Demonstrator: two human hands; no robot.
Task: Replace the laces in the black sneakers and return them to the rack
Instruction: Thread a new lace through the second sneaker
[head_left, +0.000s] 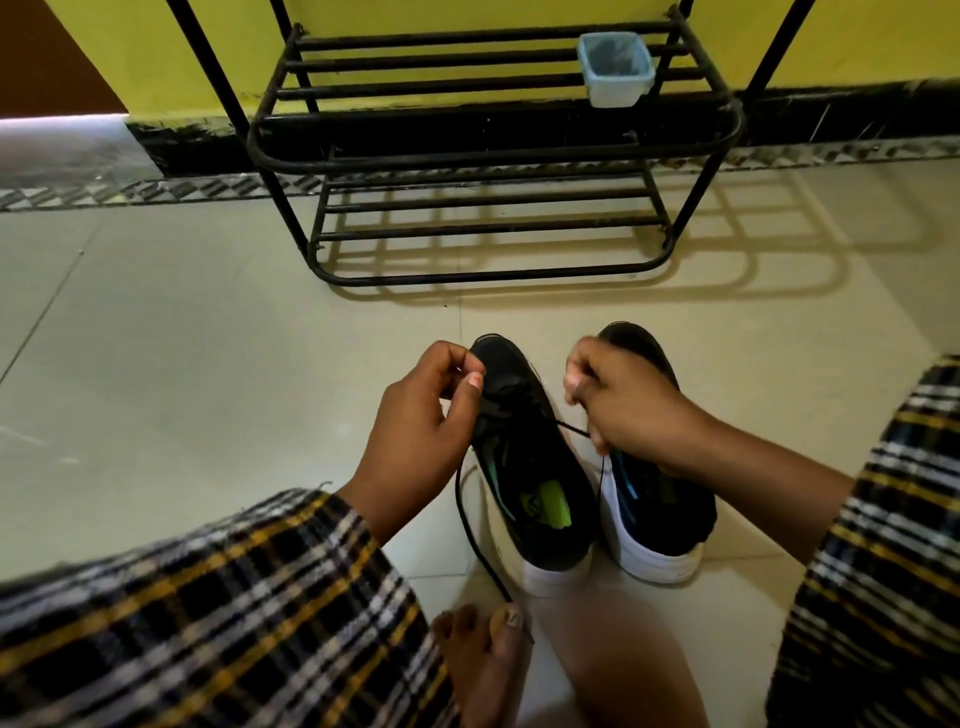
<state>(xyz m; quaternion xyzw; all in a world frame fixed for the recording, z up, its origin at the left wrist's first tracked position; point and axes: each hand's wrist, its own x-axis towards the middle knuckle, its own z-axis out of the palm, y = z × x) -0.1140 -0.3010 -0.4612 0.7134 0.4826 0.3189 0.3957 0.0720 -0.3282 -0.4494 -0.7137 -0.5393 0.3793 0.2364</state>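
Two black sneakers with white soles stand side by side on the tiled floor, toes pointing away from me. The left sneaker (530, 467) has a black lace (470, 525) running through its front eyelets. My left hand (421, 421) pinches the lace at the sneaker's left side; from there the lace trails down to my foot. My right hand (623, 405) pinches the other end of the lace, stretched across from the eyelets. This hand covers part of the right sneaker (660, 509), whose lacing is hidden.
A black metal shoe rack (488, 156) stands against the yellow wall ahead, with a small pale blue plastic tub (615, 70) on its upper shelf. My checked-cloth knees frame the sneakers at both sides, and my bare foot (493, 660) lies near the lace's tip.
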